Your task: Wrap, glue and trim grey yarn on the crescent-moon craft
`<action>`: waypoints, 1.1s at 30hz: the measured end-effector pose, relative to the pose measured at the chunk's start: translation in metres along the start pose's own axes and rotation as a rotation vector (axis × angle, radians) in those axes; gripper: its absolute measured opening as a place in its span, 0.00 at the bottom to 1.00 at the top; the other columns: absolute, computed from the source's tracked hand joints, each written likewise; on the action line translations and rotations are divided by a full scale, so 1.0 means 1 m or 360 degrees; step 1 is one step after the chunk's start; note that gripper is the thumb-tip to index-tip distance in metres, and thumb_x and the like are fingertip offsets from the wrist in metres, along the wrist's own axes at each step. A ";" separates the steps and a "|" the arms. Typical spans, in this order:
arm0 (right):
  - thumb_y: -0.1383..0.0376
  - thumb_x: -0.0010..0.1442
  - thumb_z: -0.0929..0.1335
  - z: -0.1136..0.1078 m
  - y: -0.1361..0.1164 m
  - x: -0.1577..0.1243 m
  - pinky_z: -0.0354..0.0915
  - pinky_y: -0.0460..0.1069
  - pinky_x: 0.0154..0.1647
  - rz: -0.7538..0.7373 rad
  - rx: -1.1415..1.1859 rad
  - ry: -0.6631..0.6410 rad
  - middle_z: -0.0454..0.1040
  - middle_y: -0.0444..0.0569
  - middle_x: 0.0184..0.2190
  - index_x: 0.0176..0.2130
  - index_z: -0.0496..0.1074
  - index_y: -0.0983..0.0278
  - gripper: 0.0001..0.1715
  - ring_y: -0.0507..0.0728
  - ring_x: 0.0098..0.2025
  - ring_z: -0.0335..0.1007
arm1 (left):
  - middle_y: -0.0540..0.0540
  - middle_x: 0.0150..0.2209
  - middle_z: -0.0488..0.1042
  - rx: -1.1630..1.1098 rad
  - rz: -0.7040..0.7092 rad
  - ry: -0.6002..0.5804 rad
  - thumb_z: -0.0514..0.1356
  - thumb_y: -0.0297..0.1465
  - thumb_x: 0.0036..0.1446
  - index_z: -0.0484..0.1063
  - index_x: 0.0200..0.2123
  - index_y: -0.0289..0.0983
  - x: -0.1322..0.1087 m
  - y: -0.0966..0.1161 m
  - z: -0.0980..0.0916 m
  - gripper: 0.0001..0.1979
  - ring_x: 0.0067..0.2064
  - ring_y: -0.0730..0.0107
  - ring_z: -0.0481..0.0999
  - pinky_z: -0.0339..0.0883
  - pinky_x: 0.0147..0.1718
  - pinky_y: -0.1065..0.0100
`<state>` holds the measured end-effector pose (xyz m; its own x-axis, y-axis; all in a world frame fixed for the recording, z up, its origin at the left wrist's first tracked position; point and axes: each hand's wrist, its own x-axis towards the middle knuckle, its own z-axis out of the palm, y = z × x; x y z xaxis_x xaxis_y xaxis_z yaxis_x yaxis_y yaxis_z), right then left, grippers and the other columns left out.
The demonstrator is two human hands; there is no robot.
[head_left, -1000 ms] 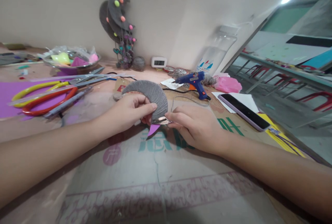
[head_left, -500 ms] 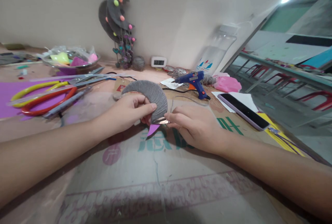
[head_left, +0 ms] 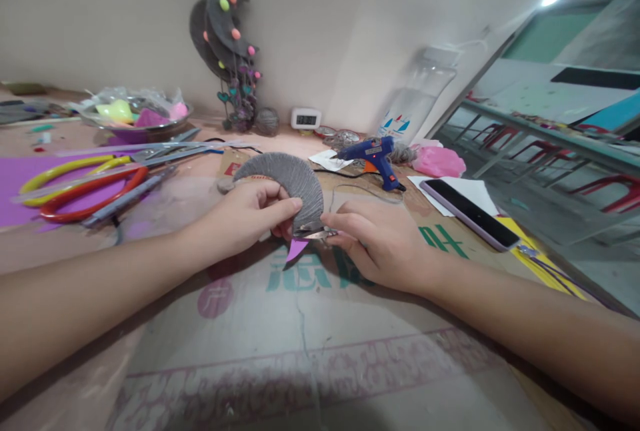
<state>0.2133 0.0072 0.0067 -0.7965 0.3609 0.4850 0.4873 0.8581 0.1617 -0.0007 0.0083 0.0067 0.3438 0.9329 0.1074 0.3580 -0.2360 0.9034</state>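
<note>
- Left hand (head_left: 267,211): grip clamped on the grey crescent (head_left: 300,181), thumb laid on its near face, the other fingers partly hidden behind it.
- Right hand (head_left: 385,238): grip clamped on a small metal tool (head_left: 314,232), thumb and index finger at its near end; the exact type of tool cannot be confirmed.
- Grey crescent: located between the two hands, above the cardboard sheet (head_left: 240,344); wrapped in closely laid grey yarn, its curve arching up and to the left from the metal tool.
- Metal tool: lies across the lower end of the wrapping; whether its edges bite on the yarn cannot be told.
- Purple tip (head_left: 296,250): bare of yarn, pointed, projecting below the metal tool.
- Loose strand (head_left: 350,186): loops over the cardboard just beyond the right hand.
- Cardboard sheet: lies on the worktop (head_left: 70,344), printed in green and dull red.
- Glue gun (head_left: 367,150): blue, beyond the right hand, nozzle directed left, a small red light showing on its body.
- Phone (head_left: 470,214): to the right of the glue gun, screen dark, partly over white paper (head_left: 485,194).
- Scissors (head_left: 139,181): left side, yellow and red handle loops.
- Rear: a digital clock (head_left: 306,118) and a clear bottle (head_left: 417,94) stand near the wall.
</note>
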 end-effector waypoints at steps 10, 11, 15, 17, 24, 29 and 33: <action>0.66 0.64 0.59 0.000 -0.004 -0.001 0.54 0.47 0.27 0.0020 -0.0018 -0.0021 0.70 0.48 0.25 0.39 0.70 0.68 0.12 0.52 0.27 0.61 | 0.52 0.18 0.71 0.0025 -0.0044 0.0061 0.55 0.35 0.56 0.65 0.19 0.36 -0.002 0.001 0.000 0.15 0.23 0.75 0.70 0.63 0.24 0.74; 0.66 0.64 0.59 0.000 -0.005 -0.001 0.54 0.47 0.27 0.0023 -0.0024 -0.0023 0.69 0.47 0.25 0.39 0.70 0.68 0.12 0.52 0.27 0.61 | 0.52 0.18 0.71 0.0040 -0.0041 0.0059 0.55 0.35 0.56 0.65 0.19 0.36 -0.002 0.001 0.000 0.15 0.23 0.75 0.70 0.63 0.24 0.74; 0.66 0.63 0.60 0.001 -0.005 -0.001 0.54 0.47 0.28 0.0031 -0.0047 -0.0073 0.69 0.47 0.25 0.39 0.70 0.67 0.12 0.52 0.27 0.61 | 0.52 0.18 0.71 0.0115 -0.0003 0.0058 0.54 0.36 0.57 0.65 0.19 0.36 -0.002 0.001 -0.001 0.16 0.23 0.75 0.70 0.63 0.23 0.75; 0.66 0.63 0.60 0.002 -0.005 -0.002 0.54 0.47 0.28 0.0021 -0.0052 -0.0101 0.69 0.46 0.26 0.40 0.70 0.67 0.12 0.52 0.28 0.61 | 0.52 0.18 0.71 0.0149 0.0017 0.0054 0.54 0.36 0.57 0.66 0.19 0.36 -0.003 0.000 -0.001 0.16 0.23 0.75 0.70 0.62 0.23 0.75; 0.66 0.64 0.60 0.001 -0.004 -0.001 0.54 0.46 0.28 0.0017 -0.0092 -0.0078 0.70 0.46 0.26 0.40 0.70 0.67 0.12 0.51 0.27 0.61 | 0.52 0.18 0.71 0.0208 0.0043 0.0058 0.54 0.35 0.57 0.66 0.19 0.37 -0.002 0.000 -0.002 0.16 0.22 0.75 0.69 0.62 0.23 0.74; 0.66 0.64 0.60 0.001 -0.004 -0.001 0.54 0.46 0.27 -0.0018 -0.0102 -0.0068 0.70 0.47 0.26 0.39 0.71 0.67 0.12 0.51 0.27 0.61 | 0.51 0.18 0.71 0.0218 0.0046 0.0040 0.54 0.36 0.57 0.66 0.19 0.36 -0.002 -0.001 -0.002 0.16 0.22 0.75 0.70 0.63 0.24 0.74; 0.67 0.64 0.60 0.002 -0.003 -0.003 0.54 0.47 0.28 -0.0035 -0.0113 -0.0070 0.70 0.47 0.26 0.39 0.70 0.66 0.12 0.51 0.27 0.60 | 0.51 0.18 0.71 0.0203 0.0025 0.0056 0.54 0.35 0.56 0.66 0.19 0.36 -0.002 0.000 -0.001 0.16 0.22 0.75 0.70 0.62 0.23 0.74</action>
<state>0.2134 0.0037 0.0033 -0.8217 0.3592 0.4425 0.4922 0.8386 0.2332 -0.0022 0.0064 0.0069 0.3205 0.9372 0.1376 0.4612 -0.2813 0.8415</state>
